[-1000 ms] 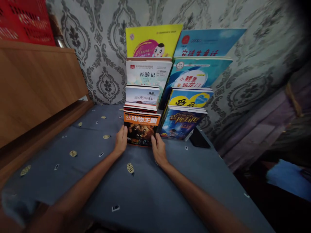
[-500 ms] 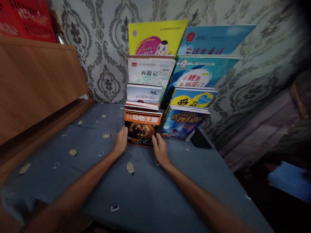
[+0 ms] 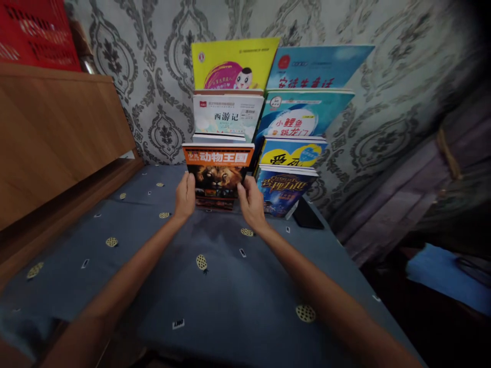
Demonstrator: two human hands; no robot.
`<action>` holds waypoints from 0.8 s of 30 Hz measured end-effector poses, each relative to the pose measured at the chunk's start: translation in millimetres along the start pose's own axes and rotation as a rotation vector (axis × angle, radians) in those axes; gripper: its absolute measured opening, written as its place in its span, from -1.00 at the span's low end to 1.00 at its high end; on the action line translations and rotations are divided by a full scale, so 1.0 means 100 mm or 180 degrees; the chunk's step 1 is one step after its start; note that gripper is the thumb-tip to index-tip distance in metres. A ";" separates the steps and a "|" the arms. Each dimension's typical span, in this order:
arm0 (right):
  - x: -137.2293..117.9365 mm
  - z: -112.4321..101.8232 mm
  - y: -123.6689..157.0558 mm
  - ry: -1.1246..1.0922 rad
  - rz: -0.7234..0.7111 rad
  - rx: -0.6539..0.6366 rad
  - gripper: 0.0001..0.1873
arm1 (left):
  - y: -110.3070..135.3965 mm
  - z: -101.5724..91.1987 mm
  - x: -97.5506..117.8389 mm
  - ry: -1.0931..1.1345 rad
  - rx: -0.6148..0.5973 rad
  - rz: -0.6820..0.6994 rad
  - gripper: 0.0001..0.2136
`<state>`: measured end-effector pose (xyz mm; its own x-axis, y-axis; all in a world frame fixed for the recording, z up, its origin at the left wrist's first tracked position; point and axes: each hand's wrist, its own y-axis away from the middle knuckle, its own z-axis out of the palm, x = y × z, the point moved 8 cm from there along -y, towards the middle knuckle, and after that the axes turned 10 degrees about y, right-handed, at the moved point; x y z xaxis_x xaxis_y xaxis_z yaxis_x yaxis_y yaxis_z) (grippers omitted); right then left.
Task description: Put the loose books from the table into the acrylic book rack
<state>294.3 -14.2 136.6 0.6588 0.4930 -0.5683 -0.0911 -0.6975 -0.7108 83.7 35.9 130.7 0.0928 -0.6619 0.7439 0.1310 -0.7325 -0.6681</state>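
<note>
An orange-topped book with a lion on its cover is raised in front of the left row of books. My left hand grips its left edge and my right hand grips its right edge. Behind it stand a white book and a yellow book, stepped up toward the wall. The right row holds a dark blue book, a yellow-and-blue book, a teal book and a light blue book.
The books rest on a grey-blue patterned cloth covering a table. A wooden panel runs along the left. A small dark object lies beside the right row. Patterned wallpaper is behind. The surface drops off at the right edge.
Both hands have lifted the lion book up from the cloth; it now covers the smaller books that stood behind it. The view has shifted slightly.
</note>
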 end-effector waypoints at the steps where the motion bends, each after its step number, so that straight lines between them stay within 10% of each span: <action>1: -0.05 -0.04 -0.09 0.0049 -0.0078 0.0064 -0.72 | -0.11 0.01 0.07 0.0008 0.0018 0.0096 -0.44; 6: -0.09 -0.09 -0.25 0.0093 -0.0179 0.0308 -0.76 | -0.34 0.07 0.20 0.0010 -0.0016 0.0243 -0.42; 24: 0.31 0.17 0.04 0.0719 -0.0069 0.0001 -0.82 | -0.04 -0.01 -0.17 -0.0680 -0.0205 0.0423 -0.78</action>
<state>301.6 7.1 108.4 0.8110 0.3790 -0.4457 -0.0754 -0.6877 -0.7221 80.6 49.7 120.3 0.3122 -0.7094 0.6319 0.0412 -0.6544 -0.7550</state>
